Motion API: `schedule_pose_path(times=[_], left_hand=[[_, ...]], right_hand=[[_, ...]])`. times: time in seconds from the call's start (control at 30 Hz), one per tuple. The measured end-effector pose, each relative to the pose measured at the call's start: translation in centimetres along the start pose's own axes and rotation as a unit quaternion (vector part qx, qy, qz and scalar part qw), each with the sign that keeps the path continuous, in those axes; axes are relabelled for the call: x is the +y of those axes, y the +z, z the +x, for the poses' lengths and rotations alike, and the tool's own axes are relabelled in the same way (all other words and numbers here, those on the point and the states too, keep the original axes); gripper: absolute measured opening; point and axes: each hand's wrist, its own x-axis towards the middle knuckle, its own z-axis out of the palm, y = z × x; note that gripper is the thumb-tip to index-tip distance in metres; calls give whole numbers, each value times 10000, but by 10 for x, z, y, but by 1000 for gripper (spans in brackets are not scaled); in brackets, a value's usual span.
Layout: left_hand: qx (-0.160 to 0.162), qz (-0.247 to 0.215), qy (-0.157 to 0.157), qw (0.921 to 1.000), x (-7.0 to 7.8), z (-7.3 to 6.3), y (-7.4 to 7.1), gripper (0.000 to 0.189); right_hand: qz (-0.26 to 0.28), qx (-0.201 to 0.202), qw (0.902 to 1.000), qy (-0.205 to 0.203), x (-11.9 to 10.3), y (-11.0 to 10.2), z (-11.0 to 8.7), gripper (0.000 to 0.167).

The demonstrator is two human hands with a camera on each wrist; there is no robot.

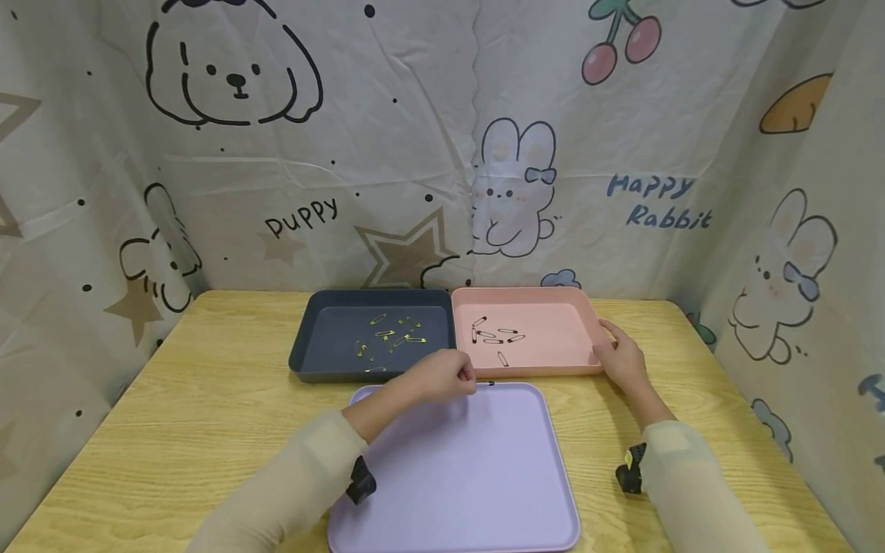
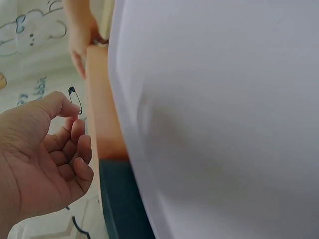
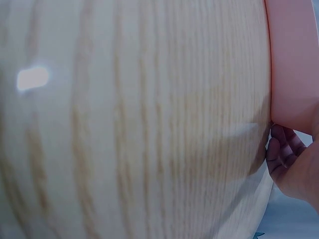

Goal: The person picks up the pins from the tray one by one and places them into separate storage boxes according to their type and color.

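Between thumb and forefinger my left hand [image 1: 442, 376] pinches a black safety pin [image 2: 80, 103], its other fingers curled. In the head view that hand is over the far edge of the lilac tray [image 1: 470, 476], close to the front wall of the pink tray [image 1: 553, 326]. Several black safety pins [image 1: 493, 341] lie in the pink tray, mostly on its left side. My right hand [image 1: 624, 362] grips the pink tray's right side near the front corner, thumb over the rim. In the right wrist view, its curled fingers [image 3: 279, 152] are at the tray's outer wall.
A dark blue tray [image 1: 326, 338] with several yellow safety pins [image 1: 385, 333] stands against the pink tray's left side. All the trays are on a wooden table [image 1: 207, 415]. A patterned curtain [image 1: 415, 153] hangs behind the table and along its sides.
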Motion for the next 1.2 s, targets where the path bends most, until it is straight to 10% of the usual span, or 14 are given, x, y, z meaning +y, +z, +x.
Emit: schedule_pose_path(times=[0.57, 1.2], left_hand=[[588, 142, -188, 9980, -1, 44, -28, 7], [640, -12, -404, 9971, -11, 63, -22, 9]], right_hand=[[42, -76, 9999, 90, -1, -1, -1, 55], [39, -17, 10000, 6, 0, 0, 0, 54]])
